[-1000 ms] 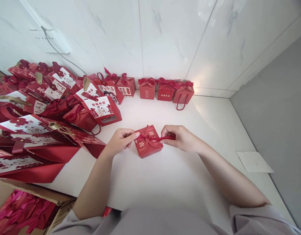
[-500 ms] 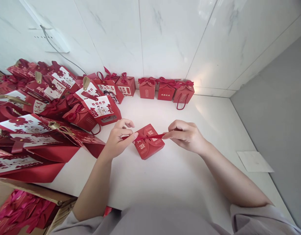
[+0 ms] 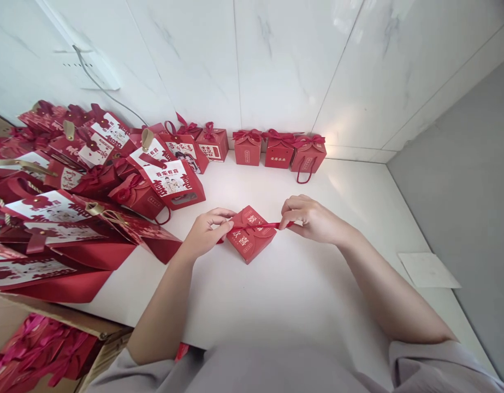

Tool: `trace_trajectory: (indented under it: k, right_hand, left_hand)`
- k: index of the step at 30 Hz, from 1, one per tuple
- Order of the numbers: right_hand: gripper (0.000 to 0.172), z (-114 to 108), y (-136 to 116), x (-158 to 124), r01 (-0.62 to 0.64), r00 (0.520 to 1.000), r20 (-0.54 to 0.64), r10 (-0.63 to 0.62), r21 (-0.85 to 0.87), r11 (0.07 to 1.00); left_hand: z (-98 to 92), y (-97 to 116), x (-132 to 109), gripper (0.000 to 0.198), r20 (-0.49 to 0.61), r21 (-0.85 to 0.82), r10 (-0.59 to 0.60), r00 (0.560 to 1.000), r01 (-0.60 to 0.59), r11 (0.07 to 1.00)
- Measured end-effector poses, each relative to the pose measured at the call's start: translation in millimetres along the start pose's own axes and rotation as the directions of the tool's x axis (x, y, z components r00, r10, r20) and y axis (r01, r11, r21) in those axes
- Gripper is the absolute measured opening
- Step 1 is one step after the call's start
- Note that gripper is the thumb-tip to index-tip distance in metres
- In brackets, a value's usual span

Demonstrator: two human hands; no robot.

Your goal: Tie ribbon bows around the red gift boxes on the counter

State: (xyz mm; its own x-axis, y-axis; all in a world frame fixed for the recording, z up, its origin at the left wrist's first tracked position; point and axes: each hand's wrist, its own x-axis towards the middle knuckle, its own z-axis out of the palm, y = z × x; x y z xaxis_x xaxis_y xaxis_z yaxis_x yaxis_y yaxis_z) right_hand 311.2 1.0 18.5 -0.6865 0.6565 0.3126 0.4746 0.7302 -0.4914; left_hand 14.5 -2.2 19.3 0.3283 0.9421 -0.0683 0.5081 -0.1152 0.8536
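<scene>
A small red gift box (image 3: 252, 244) with pale printed characters sits turned at an angle on the white table (image 3: 268, 305). Across its top runs a dark red ribbon (image 3: 265, 225), stretched between my two hands. My left hand (image 3: 211, 230) pinches the ribbon at the box's left corner, thumb on top and touching the box edge. Off the right side of the box, my right hand (image 3: 311, 220) grips the other end between thumb and fingers, slightly above the table. Part of the ribbon is hidden inside each hand.
Finished-looking red boxes with bows (image 3: 247, 148) line the wall. Many red gift bags and boxes (image 3: 170, 183) crowd the left side. A cardboard carton (image 3: 108, 349) at lower left holds more ribboned boxes. A white paper (image 3: 428, 269) lies at the right edge.
The box has turned a little and shifted slightly. My left hand's fingers have closed in toward the box corner; my right hand has moved slightly up, holding the ribbon taut.
</scene>
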Motion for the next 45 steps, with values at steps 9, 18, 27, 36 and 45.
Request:
trace_trajectory:
  k: [9,18,27,36,45]
  right_hand:
    - [0.029,-32,-12,-17,-0.443,0.802,0.514,0.304,0.170,0.880]
    - [0.026,14,-17,11,-0.338,0.924,-0.012,0.383,0.446,0.829]
    - [0.019,33,-25,19,-0.327,0.939,0.143,0.314,0.657,0.679]
    - [0.021,30,-1,18,-0.400,0.916,0.347,0.203,0.836,0.375]
    - [0.025,31,2,17,-0.433,0.902,0.398,0.169,0.834,0.343]
  left_hand:
    - [12.5,10,-3,0.039,-0.182,0.194,0.043,0.982,-0.007,0.981]
    - [25.2,13,-3,0.036,-0.215,0.193,0.130,0.968,-0.089,0.977]
    - [25.9,10,-2,0.035,-0.155,0.153,0.150,0.977,-0.126,0.980]
    - [0.2,0,2,0.038,0.171,-0.017,0.125,0.977,-0.124,0.992]
    - [-29.3,-5,2,0.019,0.480,-0.083,0.269,0.835,-0.262,0.962]
